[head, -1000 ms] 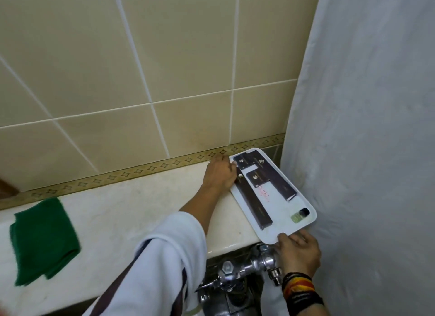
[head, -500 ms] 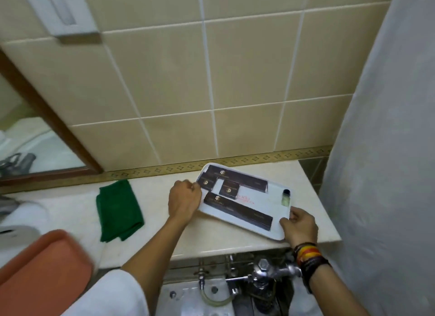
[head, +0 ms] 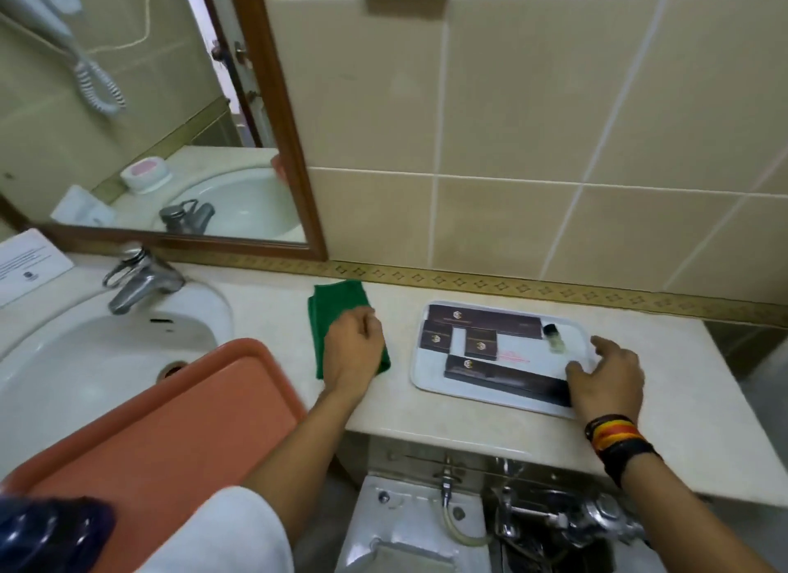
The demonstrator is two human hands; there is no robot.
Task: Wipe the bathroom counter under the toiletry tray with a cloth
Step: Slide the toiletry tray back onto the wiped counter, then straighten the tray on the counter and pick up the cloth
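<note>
The white toiletry tray [head: 420, 380] lies flat on the beige counter [head: 426, 419], right of centre. It carries several dark boxes [head: 482, 317] and a small bottle [head: 554, 338]. My right hand [head: 609, 376] rests over the tray's front right corner with its fingers spread, holding nothing. A folded green cloth [head: 337, 301] lies on the counter left of the tray. My left hand [head: 354, 350] sits on the cloth's near half, fingers curled down onto it. The counter under the tray is hidden.
A white sink [head: 85, 359] with a chrome faucet [head: 136, 280] is at the left, partly covered by an orange tray [head: 162, 423]. A framed mirror [head: 149, 103] hangs above. A printed card [head: 25, 265] stands at the far left. Chrome pipes [head: 533, 517] sit below the counter edge.
The tray has moved left from the corner and been set down flat on the counter. My left hand left the tray and went to the green cloth. My right hand let go of the rim.
</note>
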